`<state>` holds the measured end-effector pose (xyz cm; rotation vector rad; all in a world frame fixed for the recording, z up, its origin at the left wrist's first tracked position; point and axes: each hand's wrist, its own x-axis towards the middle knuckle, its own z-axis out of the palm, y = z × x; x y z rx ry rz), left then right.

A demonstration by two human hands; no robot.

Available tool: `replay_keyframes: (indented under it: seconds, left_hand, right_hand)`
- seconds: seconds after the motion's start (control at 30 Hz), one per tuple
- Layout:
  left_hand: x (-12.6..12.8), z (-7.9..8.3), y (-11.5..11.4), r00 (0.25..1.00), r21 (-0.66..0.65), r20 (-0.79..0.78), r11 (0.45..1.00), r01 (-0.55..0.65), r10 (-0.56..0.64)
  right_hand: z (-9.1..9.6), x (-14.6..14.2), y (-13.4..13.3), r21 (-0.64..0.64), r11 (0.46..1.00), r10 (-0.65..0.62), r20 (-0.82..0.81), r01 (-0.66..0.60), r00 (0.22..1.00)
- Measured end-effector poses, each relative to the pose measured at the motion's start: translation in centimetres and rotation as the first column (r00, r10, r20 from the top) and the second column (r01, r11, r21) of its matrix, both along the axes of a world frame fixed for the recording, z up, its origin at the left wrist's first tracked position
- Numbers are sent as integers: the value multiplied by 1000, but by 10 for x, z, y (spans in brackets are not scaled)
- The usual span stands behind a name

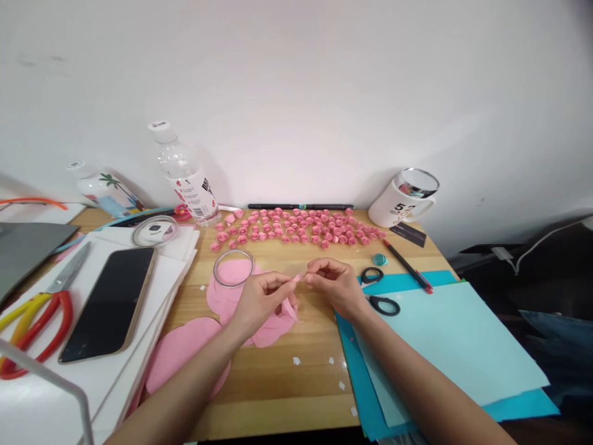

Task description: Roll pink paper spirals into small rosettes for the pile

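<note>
Between my two hands, above the middle of the desk, runs a thin pink paper strip (291,304). The fingertips of my left hand (264,300) pinch it, and part of it hangs curled below them. My right hand (338,285) is closed at the strip's other end, thumb against fingers. Beneath and left of my left hand lie pink paper circles (188,352), some overlapping. A clear tape roll (234,267) rests on top of them. Behind my hands, many small rolled pink paper roses (303,238) stand in rows.
On the left, a phone (111,303) and red-and-yellow scissors (58,309) lie on white paper (134,395). Two bottles (188,179) and a mug (403,198) stand by the wall. Black-handled scissors (384,305) and a pen (407,266) lie at blue sheets (445,346) on the right.
</note>
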<state>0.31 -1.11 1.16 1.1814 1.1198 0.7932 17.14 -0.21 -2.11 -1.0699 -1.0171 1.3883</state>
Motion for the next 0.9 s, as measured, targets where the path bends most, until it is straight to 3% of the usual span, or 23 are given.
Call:
replay_keyframes:
  seconds: [0.27,0.63,0.9]
  left_hand:
    - [-2,1,2,998,1,13,998,-60,60]
    - [-1,-5,0,999,13,53,1000,10,-10]
    - [-2,-3,1,999,65,38,998,-4,1]
  right_hand:
    - [4,-1,0,-18,999,47,38,-47,998]
    - [2,-1,-2,-1,999,41,-55,-41,998]
    - [3,-1,0,-34,998,60,1,-60,998]
